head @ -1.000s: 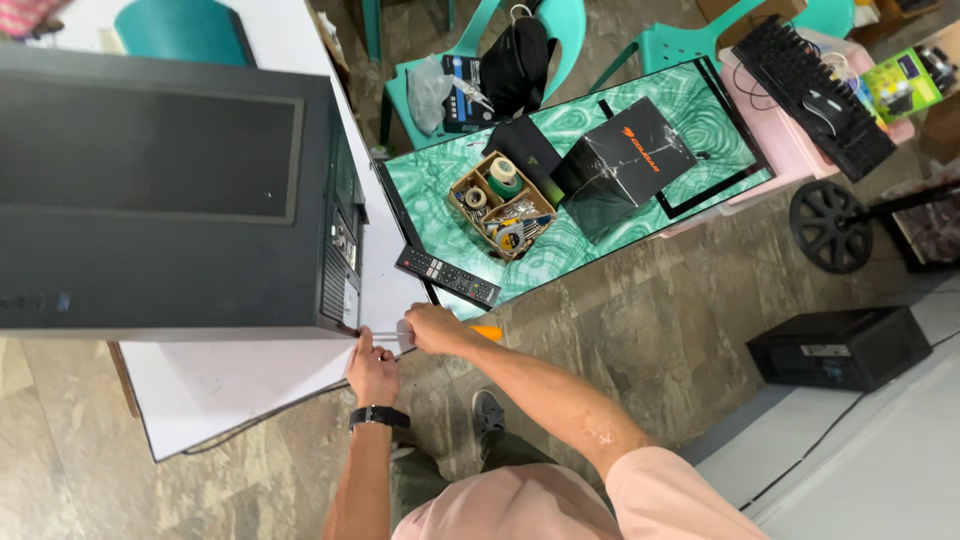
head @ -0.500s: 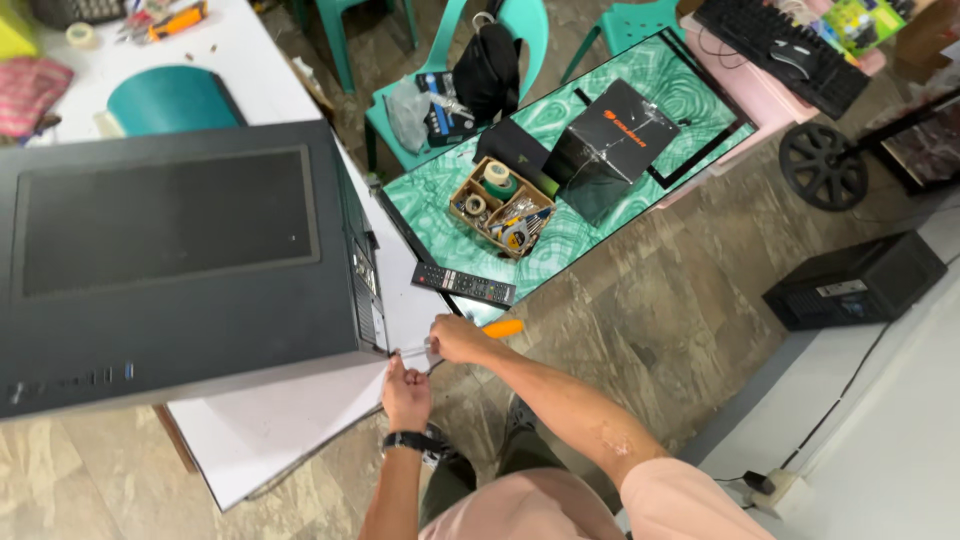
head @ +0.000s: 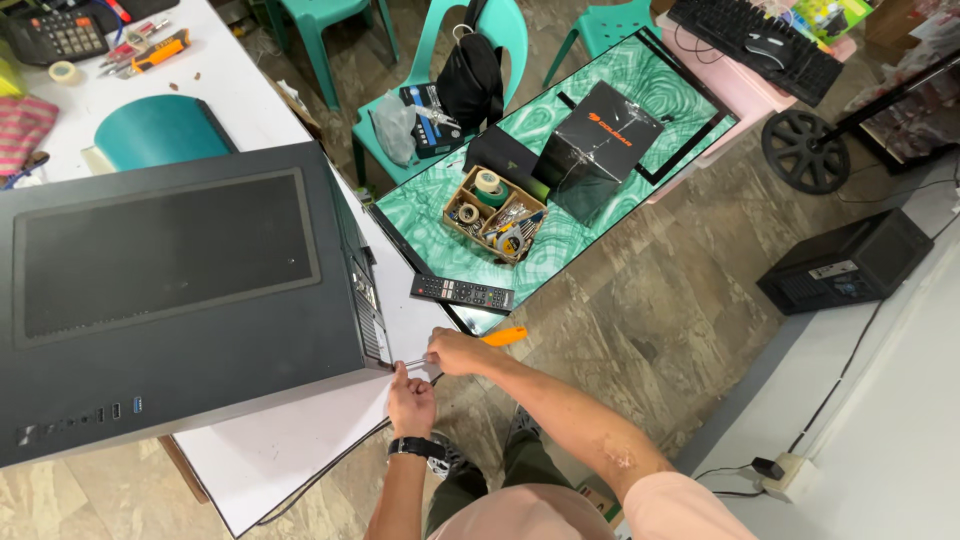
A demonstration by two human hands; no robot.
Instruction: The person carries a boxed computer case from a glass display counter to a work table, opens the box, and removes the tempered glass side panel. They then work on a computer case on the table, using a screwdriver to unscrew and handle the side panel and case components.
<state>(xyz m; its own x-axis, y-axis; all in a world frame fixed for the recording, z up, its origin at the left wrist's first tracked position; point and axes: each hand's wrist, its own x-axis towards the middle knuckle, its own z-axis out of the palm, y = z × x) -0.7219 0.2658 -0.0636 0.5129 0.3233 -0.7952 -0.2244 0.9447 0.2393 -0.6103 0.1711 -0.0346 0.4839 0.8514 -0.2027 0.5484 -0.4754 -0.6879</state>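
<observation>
A large black computer case stands on a white table. My right hand grips a screwdriver with an orange handle; its metal shaft points left at the lower rear corner of the case. My left hand, with a black watch on the wrist, sits just below the shaft near the tip, fingers pinched at it. The tip itself meets the case edge, and what it touches is too small to tell.
A green marble-patterned low table holds a cardboard box of tape rolls, a black remote and black boxes. Teal chairs, a keyboard, a black device on the floor.
The view has shifted, so the case and my hands sit lower and further right in the picture. Both hands stay at the rear corner of the case with the screwdriver.
</observation>
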